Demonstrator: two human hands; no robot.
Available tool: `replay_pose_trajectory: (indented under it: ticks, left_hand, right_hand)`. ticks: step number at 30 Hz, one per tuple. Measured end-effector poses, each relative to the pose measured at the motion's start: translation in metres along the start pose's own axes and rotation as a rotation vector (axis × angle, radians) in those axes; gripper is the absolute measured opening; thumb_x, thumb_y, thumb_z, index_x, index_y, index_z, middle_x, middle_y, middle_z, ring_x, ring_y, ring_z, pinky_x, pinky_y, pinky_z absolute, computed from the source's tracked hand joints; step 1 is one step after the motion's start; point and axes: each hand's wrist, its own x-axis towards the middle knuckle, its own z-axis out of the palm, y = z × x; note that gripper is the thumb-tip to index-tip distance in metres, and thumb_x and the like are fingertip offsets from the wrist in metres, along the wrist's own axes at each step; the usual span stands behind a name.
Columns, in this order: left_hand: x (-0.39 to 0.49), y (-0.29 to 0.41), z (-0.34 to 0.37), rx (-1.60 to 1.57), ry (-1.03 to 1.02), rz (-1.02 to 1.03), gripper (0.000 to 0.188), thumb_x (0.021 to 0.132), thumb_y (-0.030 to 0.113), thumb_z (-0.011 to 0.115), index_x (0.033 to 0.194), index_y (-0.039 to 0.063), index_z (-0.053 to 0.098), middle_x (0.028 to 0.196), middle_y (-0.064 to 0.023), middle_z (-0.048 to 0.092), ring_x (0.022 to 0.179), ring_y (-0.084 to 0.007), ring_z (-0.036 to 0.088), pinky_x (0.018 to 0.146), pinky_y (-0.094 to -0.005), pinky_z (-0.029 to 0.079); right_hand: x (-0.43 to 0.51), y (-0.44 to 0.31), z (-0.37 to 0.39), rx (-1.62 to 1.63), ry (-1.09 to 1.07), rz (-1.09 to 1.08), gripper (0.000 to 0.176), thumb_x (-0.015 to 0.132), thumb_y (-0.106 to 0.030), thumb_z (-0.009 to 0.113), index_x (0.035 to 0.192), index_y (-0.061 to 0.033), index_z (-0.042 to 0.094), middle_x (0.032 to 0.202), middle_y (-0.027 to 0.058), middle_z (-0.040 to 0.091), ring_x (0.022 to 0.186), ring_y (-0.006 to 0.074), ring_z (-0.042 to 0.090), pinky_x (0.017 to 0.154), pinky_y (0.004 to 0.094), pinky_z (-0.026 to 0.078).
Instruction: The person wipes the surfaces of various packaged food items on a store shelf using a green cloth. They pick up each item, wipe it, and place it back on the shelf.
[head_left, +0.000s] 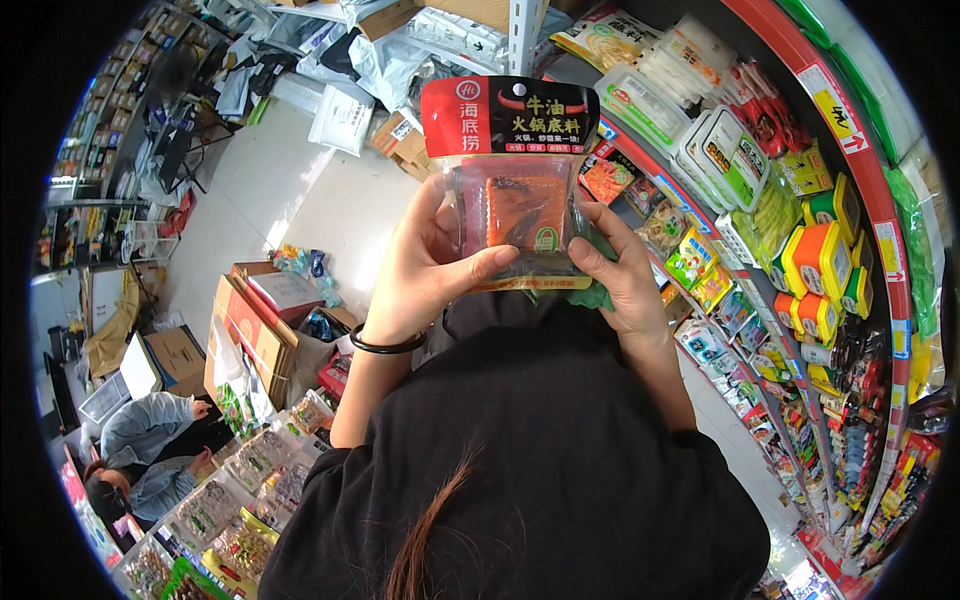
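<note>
Both of my hands hold a clear-fronted packet of hot pot soup base (529, 187) upright at chest height, its face turned towards me. Its red and black header bears printed writing, and an orange-brown block shows through the plastic. My left hand (431, 270) grips the lower left side, thumb across the front; a black band circles that wrist. On the lower right side, my right hand (626, 277) pinches the packet with its thumb on the front edge. Something green (592, 295) pokes out below the packet beside my right hand; I cannot tell what it is.
Curving along my right, a red-edged store shelf (847, 127) carries yellow tubs (817, 259) and many packets. Flattened cardboard boxes (251, 337) stand on the floor at left. Parcels (341, 120) lie ahead. Another person (154, 442) is behind bagged dry goods (202, 510) at lower left.
</note>
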Motion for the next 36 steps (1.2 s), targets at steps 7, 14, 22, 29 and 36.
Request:
replay_pose_trajectory:
  ticks: [7, 14, 22, 29, 36]
  left_hand:
    - [-0.005, 0.015, 0.008, 0.036, 0.021, -0.025, 0.081, 0.085, 0.000, 0.081, 0.149, 0.001, 0.031, 0.125, -0.0156, 0.068, 0.111, -0.0201, 0.069, 0.090, -0.0311, 0.058]
    - [-0.005, 0.013, 0.010, -0.109, 0.004, -0.026, 0.075, 0.086, 0.003, 0.081, 0.147, -0.002, 0.037, 0.123, -0.0162, 0.069, 0.110, -0.0200, 0.070, 0.092, -0.0315, 0.058]
    - [-0.001, 0.004, 0.013, -0.321, -0.041, -0.053, 0.074, 0.088, 0.003, 0.078, 0.149, -0.002, 0.036, 0.131, -0.0186, 0.066, 0.116, -0.0242, 0.068, 0.096, -0.0350, 0.057]
    - [-0.004, 0.012, 0.014, -0.133, -0.036, -0.015, 0.076, 0.086, 0.006, 0.081, 0.148, -0.004, 0.038, 0.130, -0.0191, 0.066, 0.116, -0.0239, 0.068, 0.097, -0.0344, 0.057]
    - [-0.007, 0.014, 0.016, -0.096, -0.031, 0.005, 0.069, 0.086, 0.001, 0.079, 0.145, -0.005, 0.043, 0.128, -0.0184, 0.067, 0.115, -0.0211, 0.068, 0.098, -0.0325, 0.054]
  right_hand:
    - [0.000, 0.000, 0.004, 0.096, -0.055, -0.032, 0.047, 0.094, -0.015, 0.076, 0.134, -0.0017, 0.055, 0.122, 0.0052, 0.065, 0.112, 0.0134, 0.061, 0.099, 0.0288, 0.046]
    - [-0.012, -0.017, 0.011, 0.121, -0.090, -0.093, 0.028, 0.095, -0.009, 0.072, 0.116, -0.0059, 0.055, 0.116, 0.0040, 0.065, 0.104, 0.0108, 0.061, 0.092, 0.0272, 0.048]
    - [-0.020, -0.032, 0.022, 0.097, -0.050, -0.146, 0.022, 0.094, -0.009, 0.072, 0.107, -0.0068, 0.054, 0.107, 0.0023, 0.065, 0.099, 0.0101, 0.061, 0.090, 0.0261, 0.047]
    - [-0.020, -0.028, 0.019, 0.140, -0.051, -0.104, 0.021, 0.095, -0.009, 0.072, 0.109, -0.0071, 0.057, 0.109, 0.0030, 0.065, 0.103, 0.0103, 0.061, 0.095, 0.0274, 0.045]
    - [-0.020, -0.017, 0.015, 0.098, -0.054, -0.142, 0.022, 0.095, -0.007, 0.072, 0.113, -0.0081, 0.058, 0.111, -0.0006, 0.064, 0.105, 0.0089, 0.061, 0.095, 0.0267, 0.046]
